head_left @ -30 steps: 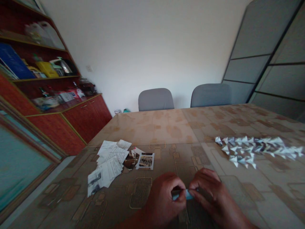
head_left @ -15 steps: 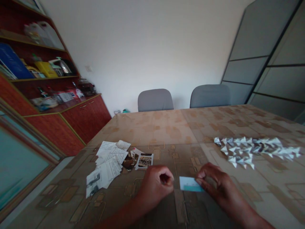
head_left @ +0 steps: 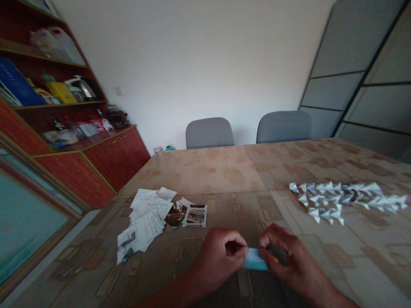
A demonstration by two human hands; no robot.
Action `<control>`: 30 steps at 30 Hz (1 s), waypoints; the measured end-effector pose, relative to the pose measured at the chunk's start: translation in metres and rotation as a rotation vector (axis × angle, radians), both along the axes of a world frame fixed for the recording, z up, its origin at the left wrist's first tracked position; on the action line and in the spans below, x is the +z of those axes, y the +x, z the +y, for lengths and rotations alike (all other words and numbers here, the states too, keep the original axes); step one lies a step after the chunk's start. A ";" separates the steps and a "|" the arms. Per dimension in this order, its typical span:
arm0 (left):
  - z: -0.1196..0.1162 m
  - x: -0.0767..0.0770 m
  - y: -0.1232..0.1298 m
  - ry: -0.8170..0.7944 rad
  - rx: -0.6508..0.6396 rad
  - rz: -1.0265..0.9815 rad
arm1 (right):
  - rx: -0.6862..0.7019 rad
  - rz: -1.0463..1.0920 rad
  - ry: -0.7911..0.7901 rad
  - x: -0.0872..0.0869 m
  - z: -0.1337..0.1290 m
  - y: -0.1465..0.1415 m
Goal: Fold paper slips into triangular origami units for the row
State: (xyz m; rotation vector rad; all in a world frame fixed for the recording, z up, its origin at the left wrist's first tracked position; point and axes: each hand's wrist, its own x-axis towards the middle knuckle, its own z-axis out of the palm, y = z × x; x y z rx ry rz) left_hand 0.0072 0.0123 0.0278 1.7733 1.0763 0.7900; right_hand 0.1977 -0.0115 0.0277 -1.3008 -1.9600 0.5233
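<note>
Far to the left of the left grip and beyond it, same as half a second ago: a red cabinet (head_left: pixel 112 160). Nearer, on the patterned desk (head_left: pixel 224 171), left of the left grip and slightly beyond it, in an unchanged spread: overlapping paper slips (head_left: pixel 144 229), mostly printed. At the right end of that spread, just beyond the left grip, likewise unmoved: a small picture card (head_left: pixel 195 216) with a white border. Farther off, straight beyond the left grip: a grey chair (head_left: pixel 210 133).

Biggest difference at the left grip (head_left: pixel 221 256) itself: apart from the paper half a second ago, with curled fingers; now back against it, thumb and finger closed on the left end. Between both grips, held just above the desk: a paper strip (head_left: pixel 256 259), white above and blue along the lower edge, with less of its face showing than before. Too covered by fingers to tell how far folded.

On the strip's right end, pinched as before between thumb and finger: the right grip (head_left: pixel 287 254), now near the left one. Well beyond and to the right of the right grip, in unchanged rows: folded paper pieces (head_left: pixel 351 196) with pointed tips.
</note>
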 end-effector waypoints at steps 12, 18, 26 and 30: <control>0.000 0.002 0.000 -0.010 0.057 -0.026 | -0.001 0.059 -0.009 0.007 0.002 0.009; 0.004 -0.001 -0.005 0.008 0.064 0.008 | -0.001 0.009 -0.030 0.006 -0.001 0.003; 0.020 0.008 -0.025 -0.050 0.089 -0.166 | -0.045 0.516 -0.496 0.006 0.007 0.020; 0.008 0.009 -0.019 -0.156 -0.175 -0.296 | -0.013 0.696 -0.683 0.001 0.002 0.008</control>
